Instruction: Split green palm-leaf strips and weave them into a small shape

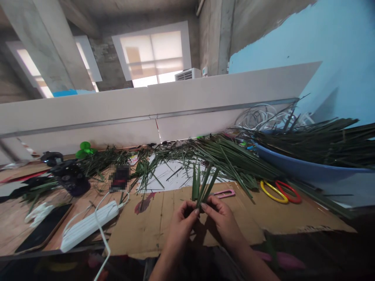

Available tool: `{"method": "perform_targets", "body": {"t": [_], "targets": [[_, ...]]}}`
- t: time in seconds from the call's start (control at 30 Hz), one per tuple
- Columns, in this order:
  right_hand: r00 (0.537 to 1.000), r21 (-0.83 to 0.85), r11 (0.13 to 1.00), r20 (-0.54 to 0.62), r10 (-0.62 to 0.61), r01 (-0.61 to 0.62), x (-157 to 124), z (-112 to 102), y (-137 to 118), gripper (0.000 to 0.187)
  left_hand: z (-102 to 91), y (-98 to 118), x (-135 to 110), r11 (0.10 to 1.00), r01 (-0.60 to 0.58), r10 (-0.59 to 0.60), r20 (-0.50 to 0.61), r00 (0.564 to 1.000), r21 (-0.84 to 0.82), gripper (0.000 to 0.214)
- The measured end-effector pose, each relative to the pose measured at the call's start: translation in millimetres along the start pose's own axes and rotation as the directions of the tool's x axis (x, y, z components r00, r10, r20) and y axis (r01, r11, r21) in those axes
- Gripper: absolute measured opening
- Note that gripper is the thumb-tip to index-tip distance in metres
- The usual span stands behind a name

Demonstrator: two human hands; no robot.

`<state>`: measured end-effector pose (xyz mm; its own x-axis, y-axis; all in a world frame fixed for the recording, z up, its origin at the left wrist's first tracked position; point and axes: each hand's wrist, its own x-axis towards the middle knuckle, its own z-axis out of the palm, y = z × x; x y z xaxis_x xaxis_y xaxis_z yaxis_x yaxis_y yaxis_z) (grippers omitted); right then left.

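1. The left hand (181,230) and right hand (224,222) met at the centre, their fingers (206,207) closed and pinching a bundle of narrow green leaf strips (205,185) upright, which seemed to keep the strips aligned.
2. The bundle stood above a sheet of cardboard (146,230) that lay on the table (11,230), probably as a protective work surface.
3. A blue tub (293,164) of leaves sat at 2 o'clock, within reach.
4. Scissors (279,192) lay at 3 o'clock, handy beside the work.
5. A phone (43,228) lay at 9 o'clock, off the cardboard.
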<state>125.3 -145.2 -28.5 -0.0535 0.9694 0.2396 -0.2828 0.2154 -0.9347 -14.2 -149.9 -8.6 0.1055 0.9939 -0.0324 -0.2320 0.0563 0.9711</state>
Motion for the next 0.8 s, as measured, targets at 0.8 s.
{"method": "perform_targets", "body": {"t": [0.8], "targets": [[0.999,0.033,0.999,-0.003,0.034,-0.034,-1.5,2.7,-5.7,0.025,-6.6,-6.2,-0.8,1.000,0.000,0.001,-0.098,0.995,0.010,0.041]]}}
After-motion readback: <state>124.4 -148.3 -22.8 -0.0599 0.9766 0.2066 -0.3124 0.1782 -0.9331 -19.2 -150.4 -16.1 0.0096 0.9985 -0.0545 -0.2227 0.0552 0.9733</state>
